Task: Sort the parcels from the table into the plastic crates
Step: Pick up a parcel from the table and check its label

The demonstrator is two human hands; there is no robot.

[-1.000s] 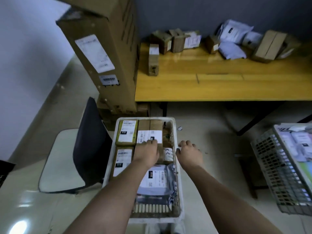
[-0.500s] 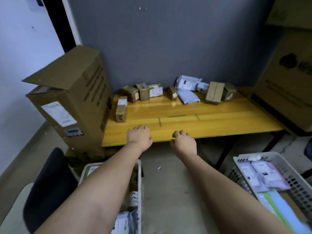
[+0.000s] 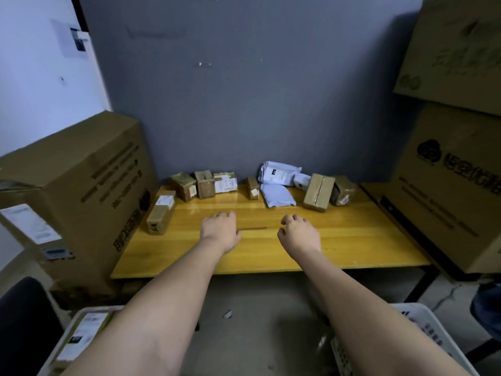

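The left hand (image 3: 221, 230) and the right hand (image 3: 299, 234) are hovering over the table (image 3: 352, 240), fingers loosely curled, apparently grasping nothing.

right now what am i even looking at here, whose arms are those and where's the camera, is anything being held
There is no machine here. The arms belong to a person wearing a camera on the head, so you see what they see, looking forward and down. Both hands reach out over a yellow table. The left hand and right hand hold nothing; their fingers hang loosely curled. Along the table's far edge lie parcels: small brown boxes, a long box nearer the left, and white mailer bags. Two white crates sit near the bottom corners, the left crate already holding parcels, the right crate partly hidden. Big cartons stand on either side.
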